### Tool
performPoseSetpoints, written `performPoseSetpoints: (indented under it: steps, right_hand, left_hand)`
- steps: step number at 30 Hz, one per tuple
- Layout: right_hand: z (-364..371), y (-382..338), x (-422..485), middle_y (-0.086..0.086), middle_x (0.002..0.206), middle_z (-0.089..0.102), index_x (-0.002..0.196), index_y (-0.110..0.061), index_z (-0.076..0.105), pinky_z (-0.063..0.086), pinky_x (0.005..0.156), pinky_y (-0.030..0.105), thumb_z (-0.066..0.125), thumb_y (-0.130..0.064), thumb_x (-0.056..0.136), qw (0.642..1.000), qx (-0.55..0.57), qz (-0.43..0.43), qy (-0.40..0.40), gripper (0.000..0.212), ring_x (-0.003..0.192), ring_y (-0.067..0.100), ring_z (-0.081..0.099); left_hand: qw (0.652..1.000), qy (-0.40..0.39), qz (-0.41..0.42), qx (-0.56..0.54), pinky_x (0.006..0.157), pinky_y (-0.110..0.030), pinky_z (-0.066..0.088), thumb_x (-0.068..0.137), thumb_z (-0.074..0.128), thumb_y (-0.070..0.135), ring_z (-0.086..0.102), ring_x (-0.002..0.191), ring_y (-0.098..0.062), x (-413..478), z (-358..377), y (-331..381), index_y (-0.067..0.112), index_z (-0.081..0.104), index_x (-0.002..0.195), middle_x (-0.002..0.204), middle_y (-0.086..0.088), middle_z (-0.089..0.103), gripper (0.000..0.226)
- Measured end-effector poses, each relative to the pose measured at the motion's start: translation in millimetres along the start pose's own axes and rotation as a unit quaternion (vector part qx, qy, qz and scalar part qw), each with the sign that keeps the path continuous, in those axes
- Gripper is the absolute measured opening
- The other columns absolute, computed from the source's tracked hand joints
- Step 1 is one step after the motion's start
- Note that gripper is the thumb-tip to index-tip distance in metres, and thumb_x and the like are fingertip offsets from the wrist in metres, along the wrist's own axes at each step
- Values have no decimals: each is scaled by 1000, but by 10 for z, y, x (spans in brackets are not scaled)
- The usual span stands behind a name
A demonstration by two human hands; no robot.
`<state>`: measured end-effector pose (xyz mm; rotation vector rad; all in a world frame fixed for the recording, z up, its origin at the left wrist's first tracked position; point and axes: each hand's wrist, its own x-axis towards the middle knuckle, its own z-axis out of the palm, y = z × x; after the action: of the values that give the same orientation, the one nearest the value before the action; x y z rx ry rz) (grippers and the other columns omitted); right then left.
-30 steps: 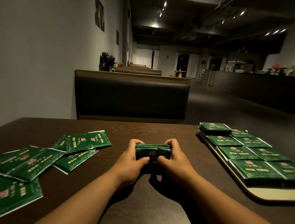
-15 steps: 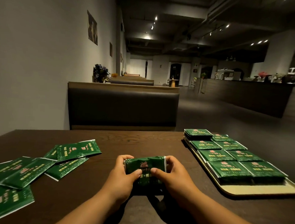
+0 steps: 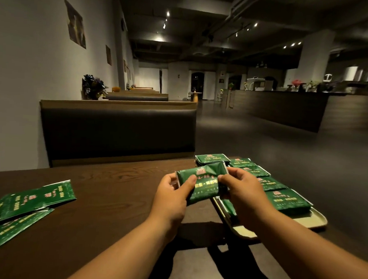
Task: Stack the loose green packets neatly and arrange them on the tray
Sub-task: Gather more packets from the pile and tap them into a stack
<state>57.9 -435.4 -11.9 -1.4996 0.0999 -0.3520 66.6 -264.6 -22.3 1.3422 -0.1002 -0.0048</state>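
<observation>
A stack of green packets (image 3: 204, 184) hangs in the air between both hands, over the left edge of the tray. My left hand (image 3: 172, 193) grips its left end, thumb on top. My right hand (image 3: 242, 190) grips its right end. The beige tray (image 3: 316, 223) lies on the table at the right and carries several neat stacks of green packets (image 3: 288, 199) in rows. Loose green packets (image 3: 28, 204) lie scattered on the table at the left.
The dark wooden table (image 3: 113, 201) runs under everything. A padded booth bench (image 3: 118, 132) stands behind its far edge, with a wall on the left. An open floor and a long counter (image 3: 285, 108) are at the right.
Both hands have lifted the stack off the table and carried it to the right, from the table's middle to above the tray's left edge. The view has turned right as well.
</observation>
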Motion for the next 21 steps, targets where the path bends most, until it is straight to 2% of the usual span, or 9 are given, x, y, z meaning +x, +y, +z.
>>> performPoseSetpoints:
  steps: [5,7,9,11,13,15,17,19,21]
  right_hand:
    - [-460,-25,599,12,79,65,82,-6,70,44,57,32,60,1,91,995,-4,-1,97,15,73,25,58]
    - [-659,-19,874,10,67,52,69,-10,62,41,56,29,59,2,89,990,-12,11,142,24,63,23,50]
    - [-860,-28,1155,9,64,43,61,-12,55,37,57,31,59,3,85,982,-24,19,185,29,60,22,43]
    - [-1027,-44,1426,10,68,46,63,-11,55,44,59,36,61,1,84,975,-31,33,220,25,60,24,48]
    - [-1155,-40,1680,11,72,50,67,-9,55,52,53,31,63,1,85,968,-35,55,242,22,60,22,54]
    - [-1228,-20,1886,12,71,48,69,-7,54,46,38,22,62,3,84,963,-64,75,252,19,60,23,54]
    - [-1256,32,2065,13,72,47,70,-6,53,41,32,18,62,4,84,960,-93,90,249,20,61,23,52]
    - [-1242,76,2212,14,78,51,73,-6,54,45,36,22,63,3,87,961,-116,101,231,19,63,22,53]
    - [-1211,139,2366,17,87,55,77,-5,58,52,48,31,65,0,88,962,-136,111,209,14,68,24,58]
  left_hand:
    - [992,29,25,119,96,-43,58,100,57,52,71,102,-16,388,186,-318,27,66,112,109,2,74,29]
    - [980,41,43,190,96,-41,56,100,54,54,65,103,-12,549,180,-459,31,65,115,110,7,70,29]
    - [966,53,68,244,88,-34,53,102,52,52,62,100,-9,721,191,-550,29,63,120,108,9,68,31]
    - [955,64,89,276,85,-31,48,103,52,48,61,101,-10,928,238,-592,26,62,123,107,11,66,32]
    - [945,62,100,304,93,-33,49,103,51,46,61,107,-14,1142,310,-629,24,61,127,114,7,67,34]
    - [937,54,107,327,99,-37,49,104,50,46,59,113,-16,1349,373,-669,23,59,131,124,4,65,37]
    - [929,44,116,348,100,-35,48,104,49,45,58,117,-16,1551,440,-728,23,58,133,129,2,63,38]
    - [920,36,126,369,98,-33,44,105,48,44,56,122,-18,1698,494,-751,22,57,136,133,1,62,39]
    - [910,32,120,395,94,-32,39,106,45,45,54,128,-22,1789,542,-779,22,53,140,138,-2,59,42]
